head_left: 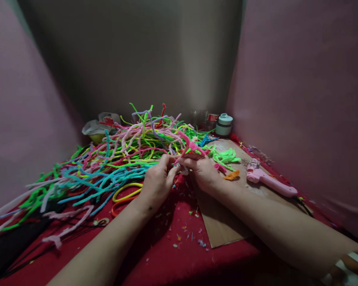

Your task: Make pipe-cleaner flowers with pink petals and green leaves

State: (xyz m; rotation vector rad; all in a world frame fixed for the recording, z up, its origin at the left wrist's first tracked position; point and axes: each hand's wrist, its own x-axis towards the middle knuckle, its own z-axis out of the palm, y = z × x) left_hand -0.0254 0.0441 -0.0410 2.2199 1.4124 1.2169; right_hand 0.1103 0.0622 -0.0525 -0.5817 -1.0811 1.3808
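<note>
Both of my hands meet in the middle, pinching a pink pipe cleaner (184, 140) that is bent and twisted, its upper part rising above my fingers. My left hand (159, 174) is closed, thumb and forefinger pressed together at the lower end. My right hand (204, 171) is closed beside it, holding the pipe cleaner near its wider, knotted-looking part. A whitish piece shows under the fingertips, too small to make out. Just behind my hands lies a large pile of pipe cleaners (131, 145) in pink, green, yellow, blue and red.
A pink hot glue gun (271, 183) lies on a cardboard sheet (219, 226) at the right, near bent green pipe cleaners (225, 155) and an orange piece (232, 175). A pale green jar (224, 125) stands behind. Scraps dot the red cloth (164, 250). Walls rise on three sides.
</note>
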